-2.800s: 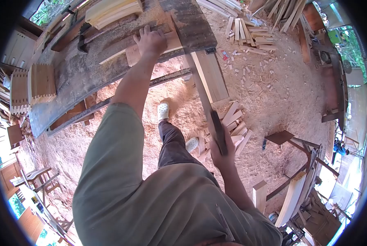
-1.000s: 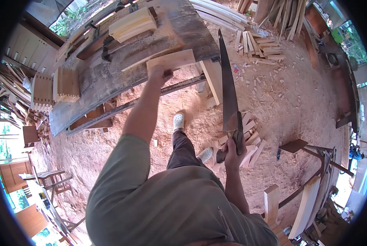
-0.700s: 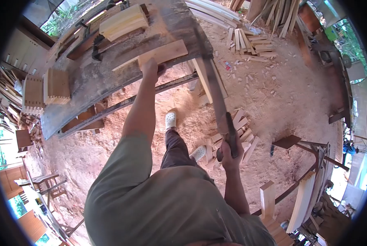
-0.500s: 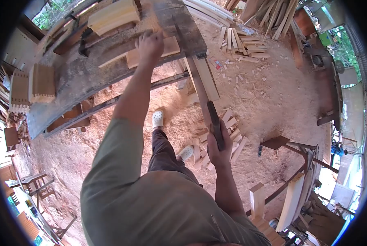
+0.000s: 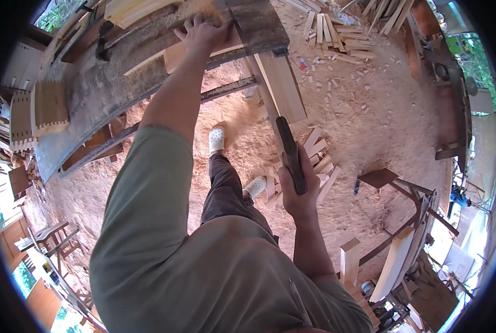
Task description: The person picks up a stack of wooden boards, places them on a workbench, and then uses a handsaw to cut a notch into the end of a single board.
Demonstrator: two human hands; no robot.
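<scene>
My right hand point(image 5: 300, 186) is closed round the dark handle of a handsaw point(image 5: 269, 102). Its long blade runs up and away from me, past the front edge of the workbench point(image 5: 115, 91). On the bench my left hand point(image 5: 204, 36) rests with spread fingers on a light wooden board point(image 5: 176, 56), left of the blade. Part of that board is hidden under the hand and forearm. Just right of the blade, a pale wooden piece point(image 5: 284, 86) juts out below the bench corner. Where the teeth meet wood I cannot make out.
Finger-jointed wood panels point(image 5: 49, 105) stand at the bench's left end, and a thick timber block point(image 5: 131, 11) lies at its back. Offcuts point(image 5: 325, 166) lie on the sawdust-covered floor near my feet. A metal frame point(image 5: 414, 194) and upright boards point(image 5: 393, 263) are at right.
The view has shifted, so the bench sits higher in it. My left hand's fingers are spread wider on the board. The saw handle sits slightly farther from the body in view, still gripped.
</scene>
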